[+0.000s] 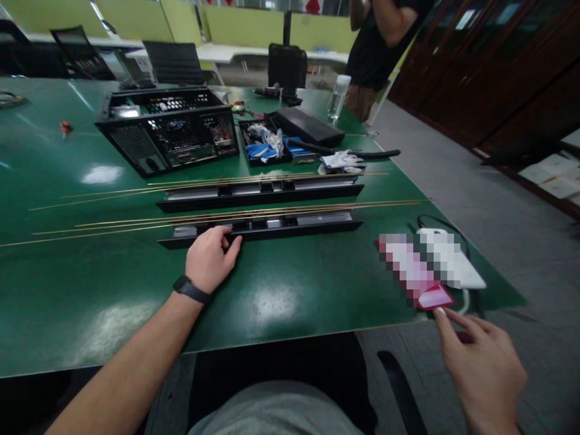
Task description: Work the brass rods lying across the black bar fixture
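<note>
My left hand (209, 257), with a dark band on the wrist, rests at the near black channel-shaped bar (312, 229). Its fingers curl over the bar's edge while the thumb lies along the front side. Several thin brass-coloured rods (122, 225) lie lengthwise across this bar and stick out past both ends. Behind it is a similar black bar (299, 196) with more thin rods (109, 190) on top. My right hand (483, 356) pinches the near corner of a flat pink packet with a red edge (435, 297). Most of that packet is blurred out by pixels.
A white flat device (469, 275) with a cable lies beside the packet. Further back stand an open black computer case (176, 133), a black tray (250, 158) of gloves, a white glove (342, 162), a black box (310, 124) and a clear bottle (338, 99). A person (383, 48) stands behind.
</note>
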A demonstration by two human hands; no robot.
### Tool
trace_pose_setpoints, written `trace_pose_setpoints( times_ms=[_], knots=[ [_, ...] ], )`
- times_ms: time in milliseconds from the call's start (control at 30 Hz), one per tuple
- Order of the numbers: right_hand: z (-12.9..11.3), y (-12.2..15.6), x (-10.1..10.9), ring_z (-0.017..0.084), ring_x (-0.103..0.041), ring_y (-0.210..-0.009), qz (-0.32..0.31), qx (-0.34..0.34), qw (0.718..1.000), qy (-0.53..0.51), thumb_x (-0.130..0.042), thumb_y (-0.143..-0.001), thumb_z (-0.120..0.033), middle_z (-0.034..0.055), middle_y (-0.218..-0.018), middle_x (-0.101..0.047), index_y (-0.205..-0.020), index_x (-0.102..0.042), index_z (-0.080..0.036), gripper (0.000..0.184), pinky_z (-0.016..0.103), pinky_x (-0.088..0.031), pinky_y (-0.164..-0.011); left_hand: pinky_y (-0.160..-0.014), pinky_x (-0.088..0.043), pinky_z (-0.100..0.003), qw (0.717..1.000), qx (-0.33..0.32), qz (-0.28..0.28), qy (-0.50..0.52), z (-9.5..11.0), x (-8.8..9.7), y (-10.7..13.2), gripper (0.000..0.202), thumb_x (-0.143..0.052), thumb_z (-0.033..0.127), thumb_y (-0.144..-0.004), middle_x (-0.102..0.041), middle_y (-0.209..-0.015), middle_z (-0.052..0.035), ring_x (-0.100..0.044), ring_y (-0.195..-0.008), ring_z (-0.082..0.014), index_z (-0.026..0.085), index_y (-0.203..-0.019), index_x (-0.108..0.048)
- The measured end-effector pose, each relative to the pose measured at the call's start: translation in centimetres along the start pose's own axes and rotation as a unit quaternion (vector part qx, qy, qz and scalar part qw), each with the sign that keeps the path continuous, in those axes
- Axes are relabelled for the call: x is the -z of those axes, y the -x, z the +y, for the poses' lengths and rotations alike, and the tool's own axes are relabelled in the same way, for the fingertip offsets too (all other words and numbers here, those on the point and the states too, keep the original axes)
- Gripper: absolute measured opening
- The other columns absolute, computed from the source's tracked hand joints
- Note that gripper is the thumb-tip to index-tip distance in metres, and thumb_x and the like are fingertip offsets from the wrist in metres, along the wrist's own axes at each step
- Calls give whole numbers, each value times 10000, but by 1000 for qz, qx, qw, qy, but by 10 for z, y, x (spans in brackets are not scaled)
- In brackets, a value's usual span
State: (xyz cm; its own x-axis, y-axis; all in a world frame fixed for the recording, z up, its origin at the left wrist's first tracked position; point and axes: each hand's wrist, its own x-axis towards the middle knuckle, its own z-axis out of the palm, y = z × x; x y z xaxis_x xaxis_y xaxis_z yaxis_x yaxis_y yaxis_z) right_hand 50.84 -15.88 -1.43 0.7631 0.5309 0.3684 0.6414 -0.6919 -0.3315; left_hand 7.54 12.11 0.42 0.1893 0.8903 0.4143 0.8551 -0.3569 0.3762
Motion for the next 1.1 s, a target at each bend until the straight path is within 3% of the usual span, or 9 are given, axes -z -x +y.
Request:
trace_pose_setpoints(
  times_ms=[267,367,633,867,1100],
  knots=[
    [1,-1,1,285,-678,-807,21,44,999,-15,-523,-948,-698,149,-1123,-730,-999,-840,-190,601,491,-552,-822,-767,-534,-375,1000,-5,6,-10,-2,-1,1,315,-612,499,-1001,-690,-804,-32,-703,-812,-258,218,-1118,-693],
    [3,-1,0,264,-666,-785,1,46,999,-28,-539,-947,-682,132,-1116,-745,-1002,-813,-210,549,473,-545,-823,-764,-530,-376,1000,-8,9,-12,-2,-1,1,325,-613,506,-1006,-687,-800,-32,-705,-813,-261,214,-1121,-695],
    [4,-4,-1,323,-709,-885,-33,44,998,-41,-545,-919,-640,130,-932,-732,-979,-741,-224,464,477,-542,-842,-758,-530,-378,1000,-4,11,-6,1,1,0,319,-613,503,-989,-682,-790,-35,-706,-809,-265,216,-1103,-693],
    [18,-9,-16,334,-699,-848,-59,35,997,-38,-535,-907,-656,162,-924,-723,-1005,-707,-207,491,470,-537,-777,-768,-527,-380,1000,1,8,-10,0,0,1,322,-609,504,-991,-683,-793,-36,-703,-821,-268,221,-1120,-690],
    [17,-10,-18,332,-704,-846,-36,51,997,-43,-491,-935,-748,167,-909,-717,-984,-704,-229,564,459,-557,-768,-769,-532,-382,1000,2,8,-12,1,1,0,335,-615,512,-991,-683,-790,-37,-705,-813,-269,216,-1125,-697]
  ],
)
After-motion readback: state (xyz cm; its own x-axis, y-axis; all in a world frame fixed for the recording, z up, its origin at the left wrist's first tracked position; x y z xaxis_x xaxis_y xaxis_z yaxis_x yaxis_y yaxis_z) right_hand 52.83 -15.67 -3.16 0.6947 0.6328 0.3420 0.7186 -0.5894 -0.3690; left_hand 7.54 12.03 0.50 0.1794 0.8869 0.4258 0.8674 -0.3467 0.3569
